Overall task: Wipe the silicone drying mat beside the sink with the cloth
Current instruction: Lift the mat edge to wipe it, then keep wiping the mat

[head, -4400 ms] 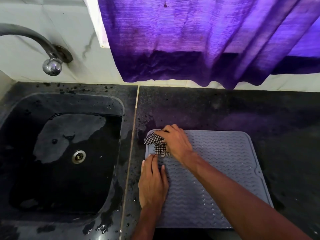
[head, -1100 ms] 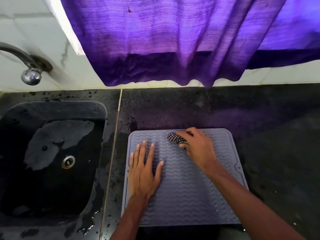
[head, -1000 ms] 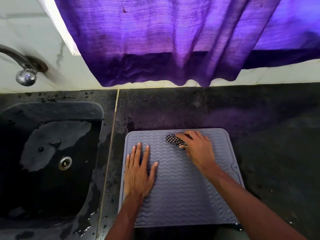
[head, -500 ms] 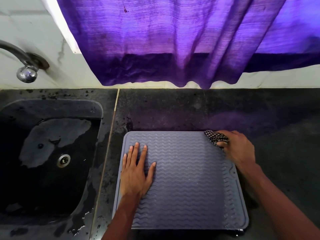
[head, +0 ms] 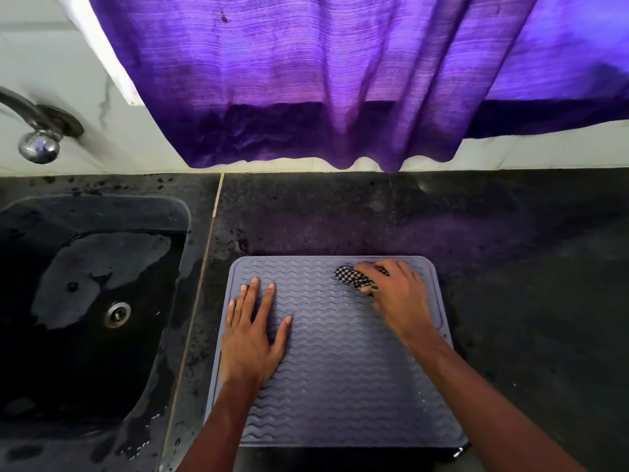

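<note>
A grey silicone drying mat (head: 340, 376) with wavy ridges lies on the dark counter, just right of the sink. My left hand (head: 253, 335) rests flat on the mat's left part, fingers spread, pressing it down. My right hand (head: 396, 294) is near the mat's far right corner, closed around a bunched black-and-white checked cloth (head: 352, 277). The cloth pokes out to the left of my fingers and touches the mat.
The dark sink (head: 85, 301), wet, with a metal drain (head: 117, 314), lies to the left. A metal tap (head: 37, 131) juts from the wall above it. A purple curtain (head: 323, 80) hangs over the counter's back edge. Bare dark counter (head: 527, 284) extends right.
Over the last second my right hand swept the cloth along the mat's far edge to the right corner, then back a little leftward. My left hand stayed flat on the mat.
</note>
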Motion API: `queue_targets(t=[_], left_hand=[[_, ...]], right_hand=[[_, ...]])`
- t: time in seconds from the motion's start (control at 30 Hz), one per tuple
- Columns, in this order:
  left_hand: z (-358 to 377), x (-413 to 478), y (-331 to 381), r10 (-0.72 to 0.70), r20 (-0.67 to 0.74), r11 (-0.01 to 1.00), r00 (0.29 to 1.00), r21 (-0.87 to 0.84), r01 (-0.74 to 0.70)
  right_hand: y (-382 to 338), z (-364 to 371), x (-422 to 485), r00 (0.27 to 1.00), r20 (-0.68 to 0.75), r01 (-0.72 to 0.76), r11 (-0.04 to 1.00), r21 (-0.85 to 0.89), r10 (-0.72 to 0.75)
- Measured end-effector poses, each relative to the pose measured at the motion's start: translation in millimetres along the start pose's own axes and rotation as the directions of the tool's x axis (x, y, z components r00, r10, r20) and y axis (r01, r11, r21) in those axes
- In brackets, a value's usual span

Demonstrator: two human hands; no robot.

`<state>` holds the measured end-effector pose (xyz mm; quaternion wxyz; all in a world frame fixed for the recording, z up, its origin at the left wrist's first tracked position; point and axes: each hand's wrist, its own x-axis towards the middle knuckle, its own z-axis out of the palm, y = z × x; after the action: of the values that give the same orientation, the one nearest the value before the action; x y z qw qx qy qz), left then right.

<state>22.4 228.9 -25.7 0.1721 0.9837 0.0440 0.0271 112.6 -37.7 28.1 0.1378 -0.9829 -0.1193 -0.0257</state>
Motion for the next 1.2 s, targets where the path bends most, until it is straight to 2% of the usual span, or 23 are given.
queue_targets(t=[0.17,0.33,0.4,0.5,0.57,0.63,1.0,1.1,1.2], left_hand=[[-1,0,2,0.002,-0.013,1.000,1.000,0.000,-0.002],[-2,0,2,0.003,-0.020,1.000,1.000,-0.003,-0.003],[-1,0,2,0.005,-0.019,1.000,1.000,0.001,-0.005],[-1,0,1,0.005,-0.012,1.000,1.000,0.005,-0.005],[-1,0,2,0.005,-0.013,1.000,1.000,0.004,-0.005],[-1,1,2,0.007,-0.019,1.000,1.000,0.002,-0.007],[-3,1,3,-0.011,-0.019,1.000,1.000,0.026,0.011],[-4,0,5,-0.009,-0.027,1.000,1.000,0.021,0.010],[-3,1,4,-0.009,-0.026,1.000,1.000,0.019,0.010]], right_hand=[[60,-20,-5,0.985,-0.008,-0.172,0.984,-0.038,0.172],[57,-44,3,0.971,-0.017,-0.238,0.971,0.034,0.238],[35,-49,9,0.982,-0.030,-0.181,0.977,0.114,0.186],[-12,-37,17,0.999,-0.035,0.009,0.985,0.174,-0.003],[-33,-19,20,0.997,0.008,0.079,0.989,0.123,-0.081],[-35,-3,17,0.994,0.056,0.095,0.994,0.059,-0.098],[71,-25,-1,0.987,0.064,-0.144,0.989,-0.014,0.145],[86,-35,0,0.970,0.059,-0.237,0.970,0.055,0.234],[81,-39,8,0.967,-0.003,-0.251,0.954,0.164,0.255]])
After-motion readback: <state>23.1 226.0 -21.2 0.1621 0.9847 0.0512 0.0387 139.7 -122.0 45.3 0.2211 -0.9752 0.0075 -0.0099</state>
